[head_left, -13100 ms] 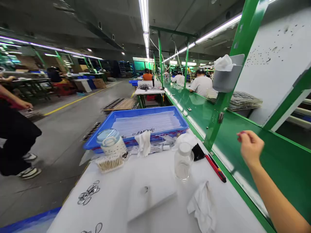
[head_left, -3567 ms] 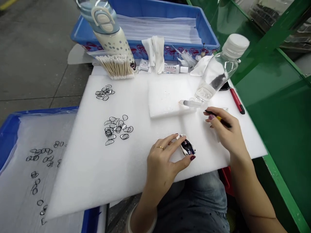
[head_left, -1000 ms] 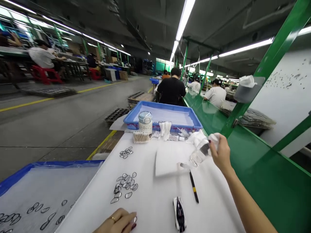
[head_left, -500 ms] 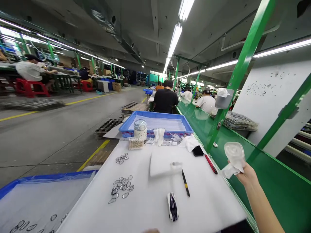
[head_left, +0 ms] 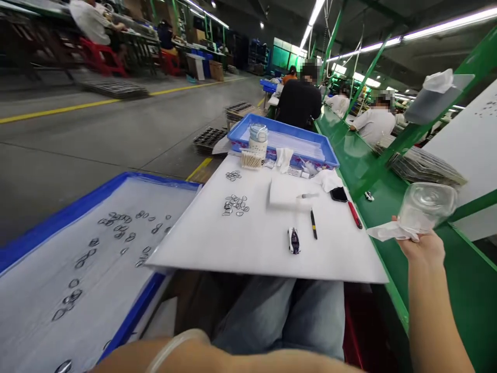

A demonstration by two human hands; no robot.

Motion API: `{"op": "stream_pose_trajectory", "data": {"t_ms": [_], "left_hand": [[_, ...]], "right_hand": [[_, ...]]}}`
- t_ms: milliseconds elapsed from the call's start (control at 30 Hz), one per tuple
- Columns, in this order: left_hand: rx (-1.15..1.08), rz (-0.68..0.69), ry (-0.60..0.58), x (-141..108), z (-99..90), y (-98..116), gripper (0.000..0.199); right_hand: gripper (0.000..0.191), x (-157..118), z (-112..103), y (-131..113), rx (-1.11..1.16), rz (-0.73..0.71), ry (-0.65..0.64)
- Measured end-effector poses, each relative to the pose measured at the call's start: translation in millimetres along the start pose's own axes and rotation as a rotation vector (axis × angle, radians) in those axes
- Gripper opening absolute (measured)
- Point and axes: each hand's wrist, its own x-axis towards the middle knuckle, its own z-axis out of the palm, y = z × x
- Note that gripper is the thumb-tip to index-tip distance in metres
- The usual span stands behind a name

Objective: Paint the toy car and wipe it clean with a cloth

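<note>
My right hand (head_left: 423, 246) is raised at the right over the green ledge, closed round a clear plastic container (head_left: 430, 204) and a white tissue (head_left: 388, 230). My left arm crosses the bottom edge close to the camera, with a pale bangle (head_left: 178, 347) on it; the fingers of that hand are hidden. On the white work board (head_left: 233, 248) lie a small white and dark toy car (head_left: 294, 241), a black and yellow pen-like tool (head_left: 313, 225), a red-handled tool (head_left: 354, 215) and two groups of small dark-rimmed oval pieces (head_left: 236, 205).
A blue tray (head_left: 116, 181) at the left holds more oval pieces. Behind the board stand another blue tray (head_left: 330, 150), a lidded jar (head_left: 258, 140) and cotton swabs (head_left: 251, 159). A green post (head_left: 404, 134) rises at the right. Co-workers sit farther off.
The view has tipped down and turned, showing my lap and more of the left tray. My right hand still holds the container, now tilted differently. My left arm has come into view at the bottom.
</note>
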Motion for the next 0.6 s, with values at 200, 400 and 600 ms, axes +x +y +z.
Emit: {"op": "stream_pose_trajectory", "data": {"t_ms": [200, 400, 600], "left_hand": [[-0.419, 0.222, 0.001, 45.7, -5.5, -41.9, 0.011], [-0.969, -0.359, 0.198, 58.7, 20.7, -86.8, 0.012], [-1.599, -0.811, 0.365, 68.2, 45.7, -107.2, 0.018]], "right_hand": [[0.035, 0.2, 59.9, 6.2, -0.165, -0.476, 0.177], [0.045, -11.2, 133.2, 7.7, -0.575, -0.854, -0.049], [0.038, -1.5, 179.7, 15.5, -0.686, -0.857, -0.293]]}}
